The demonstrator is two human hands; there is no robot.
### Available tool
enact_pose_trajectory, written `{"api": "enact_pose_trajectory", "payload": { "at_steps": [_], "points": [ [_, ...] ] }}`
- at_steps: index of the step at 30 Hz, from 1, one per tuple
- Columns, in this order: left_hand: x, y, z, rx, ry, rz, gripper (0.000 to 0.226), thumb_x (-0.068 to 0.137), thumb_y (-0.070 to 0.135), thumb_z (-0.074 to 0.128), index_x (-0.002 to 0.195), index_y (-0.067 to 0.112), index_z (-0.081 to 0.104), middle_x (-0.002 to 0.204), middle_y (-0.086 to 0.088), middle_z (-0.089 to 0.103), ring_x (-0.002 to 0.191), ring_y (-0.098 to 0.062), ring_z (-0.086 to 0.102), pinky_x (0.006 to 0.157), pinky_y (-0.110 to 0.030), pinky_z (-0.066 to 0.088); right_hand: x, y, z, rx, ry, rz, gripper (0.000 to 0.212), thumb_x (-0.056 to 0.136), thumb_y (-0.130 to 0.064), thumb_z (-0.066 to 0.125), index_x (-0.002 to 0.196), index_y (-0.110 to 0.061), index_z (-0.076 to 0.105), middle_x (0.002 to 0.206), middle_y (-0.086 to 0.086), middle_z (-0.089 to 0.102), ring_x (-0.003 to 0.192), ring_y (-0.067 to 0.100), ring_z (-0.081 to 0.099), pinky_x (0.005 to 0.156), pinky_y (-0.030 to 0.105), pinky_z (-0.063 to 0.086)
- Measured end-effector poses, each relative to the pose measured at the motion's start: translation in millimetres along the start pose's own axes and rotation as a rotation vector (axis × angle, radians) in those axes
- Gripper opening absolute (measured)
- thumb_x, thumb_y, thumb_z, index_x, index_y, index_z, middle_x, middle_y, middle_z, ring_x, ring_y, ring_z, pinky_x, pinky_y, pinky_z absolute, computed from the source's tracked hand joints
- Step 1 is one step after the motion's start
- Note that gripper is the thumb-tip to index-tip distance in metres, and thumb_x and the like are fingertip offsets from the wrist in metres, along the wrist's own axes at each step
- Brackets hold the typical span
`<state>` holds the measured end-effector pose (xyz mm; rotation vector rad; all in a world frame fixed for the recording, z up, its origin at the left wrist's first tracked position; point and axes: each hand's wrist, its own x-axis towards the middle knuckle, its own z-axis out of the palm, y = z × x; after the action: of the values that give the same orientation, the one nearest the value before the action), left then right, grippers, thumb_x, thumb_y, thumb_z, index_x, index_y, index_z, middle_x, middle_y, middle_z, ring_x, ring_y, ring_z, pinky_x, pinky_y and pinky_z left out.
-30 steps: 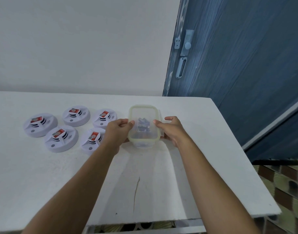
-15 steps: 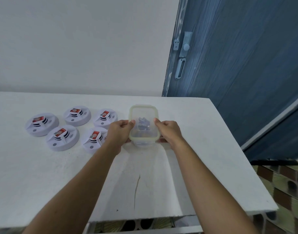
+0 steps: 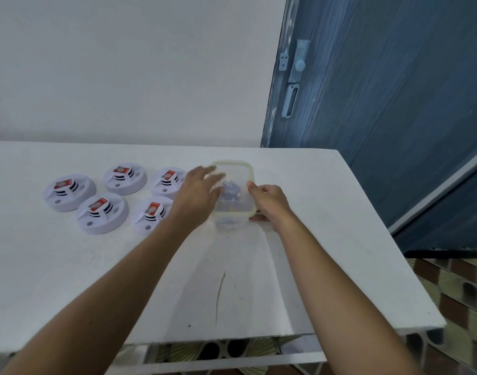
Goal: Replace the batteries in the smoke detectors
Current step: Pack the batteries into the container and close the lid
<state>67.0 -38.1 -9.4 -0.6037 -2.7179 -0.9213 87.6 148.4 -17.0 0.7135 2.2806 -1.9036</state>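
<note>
5 round white plastic smoke detectors (image 3: 102, 213) are laid in a loose group on the left part of a flat white table (image 3: 69, 272). On each one a raised middle part with dark slots is seen, and on this part a red label with a small white mark is fixed. The writing on the labels is too small to be read. The 2 detectors nearest to the middle of the table are partly hidden by the left hand (image 3: 196, 193) and its wrist.

Just to the right of the detectors, a clear rectangular plastic box with rounded corners (image 3: 233, 209) is placed on the table, and its top is framed by a pale yellow-green rim. Inside it, small blue-grey batteries (image 3: 230, 189) are seen in a heap through the clear plastic. No brand can be read on them.

The left hand is held over the left side of the box with its fingers straight and spread. It is blurred, so it cannot be told if the box is touched by it. The right side of the box is gripped by the right hand (image 3: 269, 197): the thumb is laid on the rim, and the other fingers are curled low against the side wall.

A thin dark crack (image 3: 221, 290) is seen in the matt table surface. Behind the table a plain white wall (image 3: 123, 63) is seen, and to the right a blue door with rough brush marks (image 3: 394, 104), on which a pale blue metal latch (image 3: 296, 66) is mounted.
</note>
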Motion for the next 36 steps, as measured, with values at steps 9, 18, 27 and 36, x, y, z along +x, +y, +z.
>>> {"api": "enact_pose_trajectory", "payload": {
  "at_steps": [9,18,27,36],
  "points": [
    [-10.8,-8.5,7.3,0.265,-0.164,0.232,0.110,0.068,0.092,0.036,0.132,0.004,0.048,0.136,-0.013,0.053,0.124,-0.034,0.047,0.103,-0.042,0.038,1.1,-6.6,-6.4,0.043,-0.105,-0.019,0.029,0.098,-0.038,0.062,0.120,-0.018,0.064,0.105,0.004,0.071,0.078,0.019,0.070,0.053,0.030,0.057],
    [-17.5,-14.1,19.2,0.222,-0.166,0.242,0.096,0.076,0.080,0.045,0.133,0.004,0.049,0.143,-0.014,0.049,0.137,-0.034,0.037,0.107,-0.045,0.039,6.6,-7.7,-9.3,0.031,-0.148,-0.026,0.027,0.099,-0.037,0.062,0.117,-0.016,0.061,0.100,0.006,0.070,0.077,0.022,0.069,0.071,0.044,0.063],
    [-15.1,-16.8,15.9,0.316,-0.144,0.330,0.095,0.076,0.078,0.046,0.130,0.001,0.052,0.137,-0.017,0.055,0.126,-0.036,0.049,0.100,-0.048,0.048,4.0,-11.7,-11.0,0.019,-0.160,-0.017,0.027,0.100,-0.033,0.061,0.119,-0.014,0.061,0.095,0.000,0.067,0.072,0.012,0.064,0.051,0.024,0.054],
    [22.0,0.0,-0.8,0.122,-0.058,0.107,0.052,0.086,0.056,0.024,0.096,0.020,0.060,0.098,0.005,0.056,0.099,-0.022,0.049,0.082,-0.037,0.031,2.2,-18.0,18.7,-0.056,-0.007,-0.060,0.033,0.097,-0.029,0.043,0.124,-0.014,0.055,0.114,0.004,0.061,0.099,0.023,0.057,0.076,0.033,0.045]
  ]
}}
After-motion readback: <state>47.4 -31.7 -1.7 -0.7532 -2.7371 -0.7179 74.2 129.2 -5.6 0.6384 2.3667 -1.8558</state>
